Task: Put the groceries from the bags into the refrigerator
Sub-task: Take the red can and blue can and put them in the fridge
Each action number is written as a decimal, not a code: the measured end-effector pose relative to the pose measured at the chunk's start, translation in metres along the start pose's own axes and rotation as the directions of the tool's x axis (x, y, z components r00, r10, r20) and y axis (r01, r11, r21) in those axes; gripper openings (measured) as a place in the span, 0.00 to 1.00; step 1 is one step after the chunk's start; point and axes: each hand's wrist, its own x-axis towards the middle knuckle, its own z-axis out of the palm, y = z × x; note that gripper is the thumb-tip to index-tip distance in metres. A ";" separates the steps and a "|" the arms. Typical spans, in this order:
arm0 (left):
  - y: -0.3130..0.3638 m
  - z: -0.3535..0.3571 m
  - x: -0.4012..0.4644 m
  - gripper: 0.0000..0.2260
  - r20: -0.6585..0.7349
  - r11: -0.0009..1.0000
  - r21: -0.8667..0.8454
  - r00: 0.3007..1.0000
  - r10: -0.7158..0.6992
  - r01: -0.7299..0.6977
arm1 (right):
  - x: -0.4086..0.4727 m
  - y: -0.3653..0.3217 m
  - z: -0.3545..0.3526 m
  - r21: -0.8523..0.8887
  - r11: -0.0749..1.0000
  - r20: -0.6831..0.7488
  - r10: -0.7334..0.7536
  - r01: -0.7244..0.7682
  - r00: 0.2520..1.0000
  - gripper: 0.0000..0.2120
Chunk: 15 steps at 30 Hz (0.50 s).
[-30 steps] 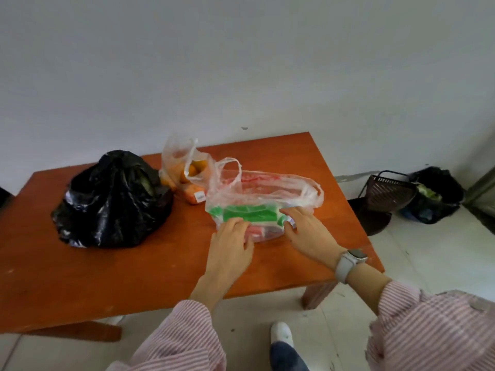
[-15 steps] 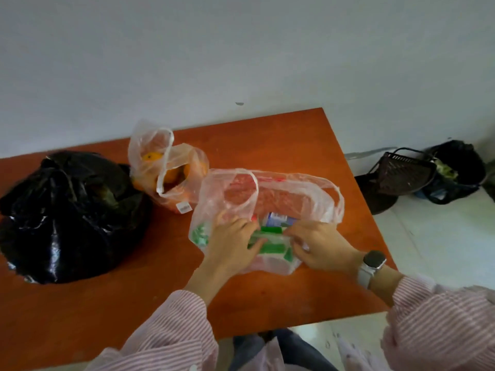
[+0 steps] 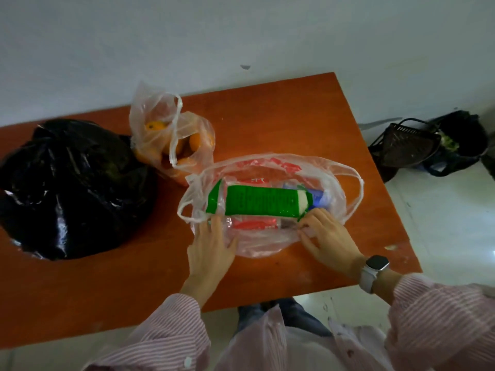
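Early in the unpacking, by the look of it: 3 bags on the orange table [image 3: 281, 124], none visibly emptied, no refrigerator in view. At 9 o'clock, a knotted black bag [image 3: 69, 188], contents hidden. At 11 o'clock, touching it, a clear bag of oranges [image 3: 171, 140], handles up, fruit inside. At centre, an open clear grocery bag [image 3: 270, 202], mouth spread wide toward the camera, a long green package [image 3: 262, 202] lying crosswise on top, red packets [image 3: 251, 224] beneath, something blue [image 3: 320, 198] at its 3 o'clock end. Left hand [image 3: 211, 250] at 7 o'clock of the bag, fingers fairly straight and close together, pressed on the plastic of the near rim, holding nothing curled. Right hand [image 3: 326, 236] at 5 o'clock, fingertips bent and seemingly pinching the near rim just beside the end of the green package; whether gripping plastic alone or the package too, impossible to tell. White watch [image 3: 372, 271] on the right wrist, striped pink sleeves [image 3: 171, 333] below. On the floor at 2 o'clock, well apart from the table, a dark basket [image 3: 407, 145] beside a dark sack [image 3: 460, 140]. Everything left to do: lifting out, carrying, shelving. Against 0.5 s before: bag mouth pulled wider and flatter, green package far more exposed, hands lower on the rim and farther apart, camera tilted more steeply down.
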 end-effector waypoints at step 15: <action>-0.041 0.027 -0.001 0.36 0.115 0.999 -0.046 0.993 0.009 -0.004 | 0.086 -0.011 0.001 -0.165 0.979 0.110 0.141 -0.122 0.984 0.20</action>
